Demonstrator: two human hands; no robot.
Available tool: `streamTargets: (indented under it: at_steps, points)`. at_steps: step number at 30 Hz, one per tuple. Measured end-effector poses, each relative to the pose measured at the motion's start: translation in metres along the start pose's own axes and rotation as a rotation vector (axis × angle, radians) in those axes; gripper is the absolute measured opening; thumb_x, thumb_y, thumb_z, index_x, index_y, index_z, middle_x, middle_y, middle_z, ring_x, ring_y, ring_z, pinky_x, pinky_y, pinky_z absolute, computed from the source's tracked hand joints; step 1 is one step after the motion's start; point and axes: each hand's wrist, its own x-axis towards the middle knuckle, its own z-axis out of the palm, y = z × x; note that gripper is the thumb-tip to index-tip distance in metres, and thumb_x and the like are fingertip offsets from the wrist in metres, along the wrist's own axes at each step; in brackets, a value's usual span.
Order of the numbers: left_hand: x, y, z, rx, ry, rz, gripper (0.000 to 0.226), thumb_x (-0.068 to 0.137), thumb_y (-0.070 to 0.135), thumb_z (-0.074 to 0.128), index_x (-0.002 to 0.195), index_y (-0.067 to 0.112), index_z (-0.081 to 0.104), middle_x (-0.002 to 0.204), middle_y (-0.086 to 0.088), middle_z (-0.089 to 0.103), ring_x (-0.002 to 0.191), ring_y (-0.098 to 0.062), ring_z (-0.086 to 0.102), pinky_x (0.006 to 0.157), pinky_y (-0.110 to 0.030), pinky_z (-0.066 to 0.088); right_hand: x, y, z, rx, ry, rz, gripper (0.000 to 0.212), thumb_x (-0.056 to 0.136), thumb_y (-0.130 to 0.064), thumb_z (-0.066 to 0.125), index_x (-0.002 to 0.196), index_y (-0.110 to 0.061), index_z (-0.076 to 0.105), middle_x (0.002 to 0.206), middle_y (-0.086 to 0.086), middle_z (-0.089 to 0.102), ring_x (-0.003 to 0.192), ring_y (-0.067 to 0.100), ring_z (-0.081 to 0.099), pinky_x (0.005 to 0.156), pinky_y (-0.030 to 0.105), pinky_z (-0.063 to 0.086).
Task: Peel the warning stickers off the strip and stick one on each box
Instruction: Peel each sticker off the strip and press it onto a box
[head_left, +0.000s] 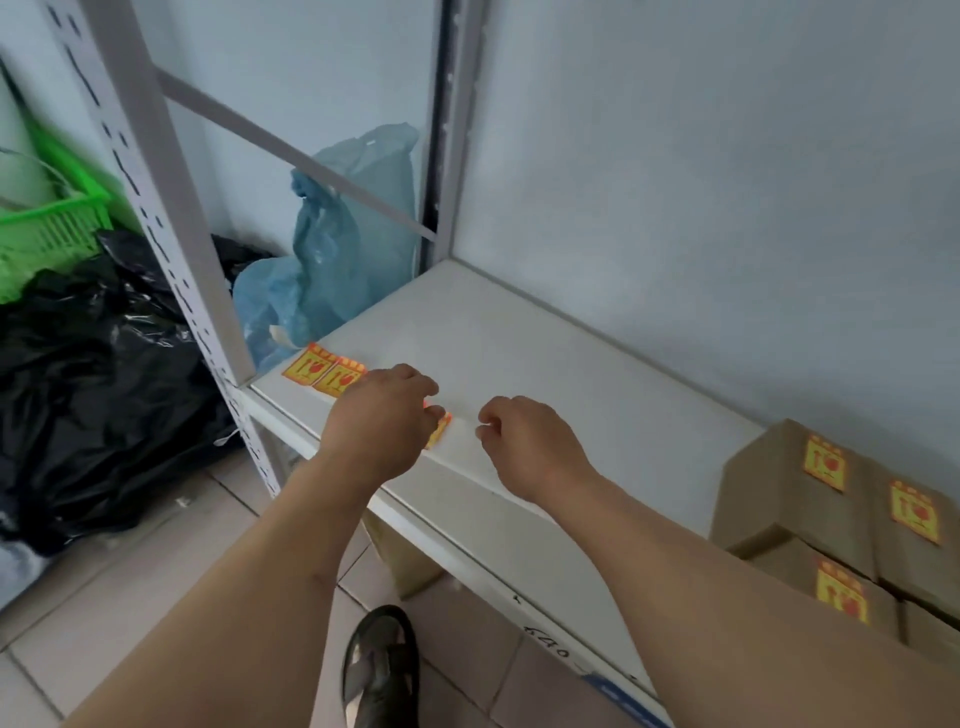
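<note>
A strip of orange-and-yellow warning stickers (323, 373) lies on the white shelf (545, 364) near its left front corner. My left hand (382, 421) lies over the strip's right part, fingers curled down on it, and one sticker end (438, 430) pokes out beneath the fingertips. My right hand (524, 441) hovers just right of that end, thumb and forefinger pinched together; I see nothing clearly between them. Brown cardboard boxes (769, 499) are stacked at the shelf's right end, and three of them show a warning sticker (825, 463).
Grey shelf uprights (171, 208) stand at the left, with a blue plastic bag (353, 234) behind them. Black rubbish bags (93, 374) and a green basket (47, 228) fill the floor on the left. My shoe (382, 670) is on the tiles below.
</note>
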Motion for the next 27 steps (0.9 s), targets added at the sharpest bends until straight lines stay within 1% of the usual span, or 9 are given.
streamTargets:
  at_steps: [3,5,10,14,17,20,22,24,27]
  points:
    - [0.006,-0.012,0.01,-0.036,-0.032,-0.042,0.033,0.096,0.034,0.049,0.126,0.025,0.058,0.129,0.003,0.056,0.117,-0.021,0.049,0.091,-0.036,0.043,0.022,-0.014,0.015,0.114,-0.023,0.057,0.034,0.097,-0.03,0.049,0.127,-0.016,0.058,0.123,0.007,0.061,0.113,0.026,0.056,0.093,0.036,0.046]
    - [0.009,-0.019,0.017,-0.041,-0.056,-0.045,0.033,0.096,0.034,0.049,0.127,0.024,0.057,0.129,0.001,0.055,0.119,-0.021,0.047,0.095,-0.035,0.04,0.033,-0.021,0.025,0.151,-0.031,0.102,0.037,0.096,-0.029,0.051,0.129,-0.014,0.057,0.124,0.008,0.061,0.114,0.026,0.056,0.094,0.036,0.046]
    - [0.01,-0.034,0.032,-0.075,-0.164,-0.084,0.039,0.097,0.036,0.047,0.134,0.026,0.051,0.137,-0.001,0.049,0.128,-0.023,0.04,0.105,-0.037,0.034,0.047,-0.028,0.044,0.135,-0.013,0.202,0.03,0.093,-0.03,0.052,0.116,-0.015,0.064,0.114,0.01,0.063,0.103,0.029,0.059,0.079,0.033,0.047]
    - [0.007,-0.041,0.038,-0.073,-0.2,-0.098,0.042,0.097,0.04,0.046,0.137,0.027,0.048,0.144,0.001,0.042,0.132,-0.022,0.035,0.109,-0.038,0.029,0.049,-0.029,0.052,0.129,0.043,0.262,0.026,0.093,-0.03,0.051,0.112,-0.018,0.064,0.112,0.007,0.059,0.097,0.027,0.061,0.073,0.032,0.047]
    - [0.005,-0.042,0.039,-0.088,-0.198,-0.095,0.043,0.098,0.041,0.045,0.138,0.026,0.047,0.144,0.002,0.04,0.133,-0.022,0.034,0.11,-0.038,0.028,0.05,-0.031,0.053,0.131,0.082,0.29,0.019,0.093,-0.031,0.052,0.106,-0.021,0.062,0.109,0.005,0.057,0.091,0.025,0.061,0.071,0.033,0.048]
    - [0.004,-0.041,0.039,-0.091,-0.196,-0.091,0.043,0.098,0.042,0.044,0.138,0.026,0.047,0.144,0.002,0.039,0.133,-0.022,0.032,0.11,-0.039,0.027,0.051,-0.033,0.054,0.123,0.085,0.288,0.015,0.093,-0.029,0.053,0.102,-0.021,0.061,0.109,0.005,0.057,0.09,0.024,0.06,0.068,0.032,0.046]
    - [0.004,-0.04,0.039,-0.094,-0.199,-0.093,0.043,0.098,0.043,0.044,0.138,0.026,0.048,0.143,0.002,0.039,0.133,-0.022,0.032,0.11,-0.04,0.027,0.051,-0.032,0.053,0.128,0.09,0.29,0.014,0.093,-0.029,0.054,0.103,-0.021,0.059,0.108,0.004,0.059,0.091,0.023,0.06,0.068,0.031,0.045]
    - [0.004,-0.039,0.039,-0.095,-0.198,-0.093,0.045,0.097,0.045,0.044,0.137,0.026,0.049,0.143,0.002,0.039,0.133,-0.022,0.031,0.11,-0.04,0.028,0.051,-0.032,0.052,0.156,0.085,0.306,0.017,0.093,-0.029,0.054,0.107,-0.02,0.058,0.108,0.003,0.062,0.095,0.023,0.059,0.069,0.03,0.043]
    - [0.003,-0.038,0.037,-0.098,-0.203,-0.09,0.049,0.094,0.049,0.048,0.138,0.026,0.048,0.144,0.002,0.038,0.134,-0.021,0.029,0.109,-0.04,0.029,0.052,-0.033,0.051,0.15,0.061,0.299,0.019,0.093,-0.028,0.054,0.108,-0.019,0.061,0.11,0.004,0.063,0.099,0.024,0.059,0.071,0.031,0.044]
